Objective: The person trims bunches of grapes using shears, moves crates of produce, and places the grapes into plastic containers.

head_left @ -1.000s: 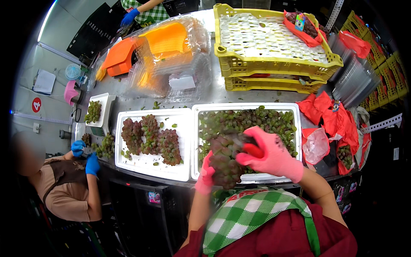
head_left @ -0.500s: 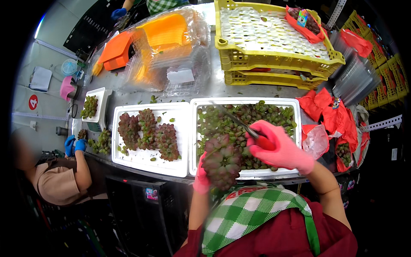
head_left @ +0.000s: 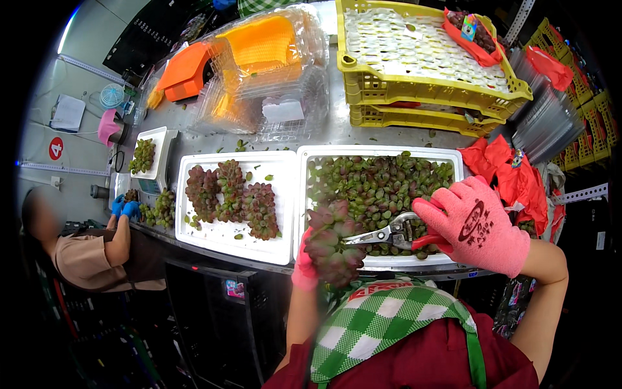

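Now holding the grape bunch up in the left hand, fingers wrapped tight. Snips moved in closer, gripped by the right hand. Looks ready to cut.

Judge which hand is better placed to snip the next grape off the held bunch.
Right. The right hand grips the scissors, blades aimed at the grape bunch. The left hand is occupied holding that bunch up from below, over the right tray.

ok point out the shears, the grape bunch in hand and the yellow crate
shears (head_left: 389, 233), head view, on the metal blades near the pivot
grape bunch (head_left: 330, 243), head view, on the grapes at its middle
yellow crate (head_left: 363, 87), head view, on its near left side wall
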The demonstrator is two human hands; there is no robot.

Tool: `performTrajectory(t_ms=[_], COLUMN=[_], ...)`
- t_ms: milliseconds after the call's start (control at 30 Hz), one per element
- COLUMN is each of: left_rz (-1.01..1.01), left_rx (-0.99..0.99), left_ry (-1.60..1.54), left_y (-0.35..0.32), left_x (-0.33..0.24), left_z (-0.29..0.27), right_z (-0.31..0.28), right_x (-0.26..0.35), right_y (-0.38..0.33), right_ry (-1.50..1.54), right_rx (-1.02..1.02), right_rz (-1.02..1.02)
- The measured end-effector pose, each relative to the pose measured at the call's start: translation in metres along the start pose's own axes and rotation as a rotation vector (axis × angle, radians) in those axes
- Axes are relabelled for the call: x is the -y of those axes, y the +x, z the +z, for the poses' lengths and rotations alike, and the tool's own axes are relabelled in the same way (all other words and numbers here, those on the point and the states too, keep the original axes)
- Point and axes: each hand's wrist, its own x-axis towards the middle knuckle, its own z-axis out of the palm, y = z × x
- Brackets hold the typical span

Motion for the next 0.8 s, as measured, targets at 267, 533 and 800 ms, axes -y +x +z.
performTrajectory(t_ms=[267, 533, 800], left_rz=[0.111, -0.098, -0.176], left_rx=[-0.015, 0.09, -0.113], left_ry=[0.041, -0.465, -0.309], left_y=[0.014, 0.021, 0.022], left_x=[-0.008, -0.009, -0.007], left_z=[0.06, 0.053, 0.043], right_z=[0.007, 0.018, 0.002], right_x=[-0.003, -0.007, -0.015], right_y=[-0.004, -0.01, -0.016], right_ry=[-0.012, -0.014, 0.228], right_rx=[-0.017, 0.046, 0.056], right_rz=[-0.048, -0.039, 0.119])
